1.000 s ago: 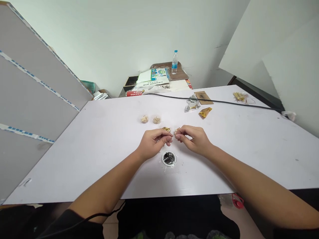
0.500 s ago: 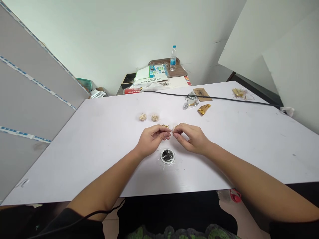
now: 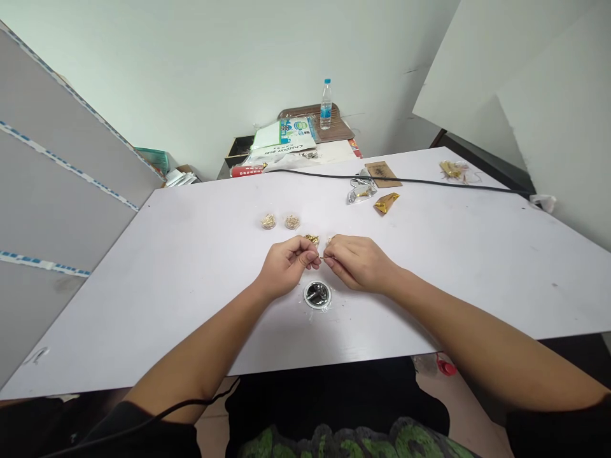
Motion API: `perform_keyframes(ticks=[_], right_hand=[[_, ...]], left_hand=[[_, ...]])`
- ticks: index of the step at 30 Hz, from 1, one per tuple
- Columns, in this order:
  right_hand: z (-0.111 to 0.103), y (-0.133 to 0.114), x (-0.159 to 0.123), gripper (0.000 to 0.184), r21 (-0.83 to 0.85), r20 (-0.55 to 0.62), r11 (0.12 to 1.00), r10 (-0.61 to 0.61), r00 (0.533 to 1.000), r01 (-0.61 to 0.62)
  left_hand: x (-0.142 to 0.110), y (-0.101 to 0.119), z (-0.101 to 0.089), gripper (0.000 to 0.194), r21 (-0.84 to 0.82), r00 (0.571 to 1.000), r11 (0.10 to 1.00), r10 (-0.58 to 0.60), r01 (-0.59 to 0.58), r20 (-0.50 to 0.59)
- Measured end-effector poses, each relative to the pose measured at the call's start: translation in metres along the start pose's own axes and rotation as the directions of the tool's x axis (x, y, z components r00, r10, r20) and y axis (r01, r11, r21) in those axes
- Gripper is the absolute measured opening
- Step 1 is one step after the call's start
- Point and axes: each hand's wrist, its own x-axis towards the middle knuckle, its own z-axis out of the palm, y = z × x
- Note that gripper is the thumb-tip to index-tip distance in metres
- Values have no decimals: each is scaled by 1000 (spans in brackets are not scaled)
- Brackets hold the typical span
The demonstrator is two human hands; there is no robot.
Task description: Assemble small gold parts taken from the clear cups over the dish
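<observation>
Above the table's middle, my left hand [image 3: 287, 265] and my right hand [image 3: 361, 263] are both closed in a pinch, fingertips nearly touching. A tiny thin piece [image 3: 321, 257] bridges the gap between them; it is too small to name, and my fingers hide its ends. Just beyond my left fingertips lies a small heap of gold-coloured parts [image 3: 312, 239]. Behind my right fingers a second little heap of pale parts [image 3: 329, 240] is mostly hidden. Two small clear dishes hold thin gold-coloured pieces, the left dish [image 3: 268, 221] and the right dish [image 3: 292, 221] standing farther back.
Nearer me is a round table hole [image 3: 317, 295] with a pale rim. A black cable [image 3: 420, 182] crosses the back, near a clear bag [image 3: 361, 193], a gold packet [image 3: 386, 203] and a brown card [image 3: 383, 173]. A water bottle [image 3: 326, 105] stands behind the table.
My right fingers have closed more tightly and come up to the left fingertips, with the thin piece now showing between them. The whole view has shifted slightly.
</observation>
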Motion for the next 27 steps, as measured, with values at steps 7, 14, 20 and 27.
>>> perform_keyframes(ticks=[7, 14, 20, 27], right_hand=[[0, 0, 0, 12, 64, -12, 998, -14, 1000, 14], [0, -1, 1, 12, 54, -34, 998, -34, 999, 36], [0, -1, 1, 15, 54, -17, 998, -30, 999, 31], [-1, -1, 2, 15, 68, -10, 997, -40, 999, 40]], left_hand=[[0, 5, 1, 38, -11, 997, 1000, 20, -19, 72], [1, 4, 4, 40, -91, 998, 996, -1, 7, 63], [1, 4, 6, 40, -116, 998, 993, -13, 21, 63], [1, 3, 6, 41, -124, 997, 991, -33, 41, 66]])
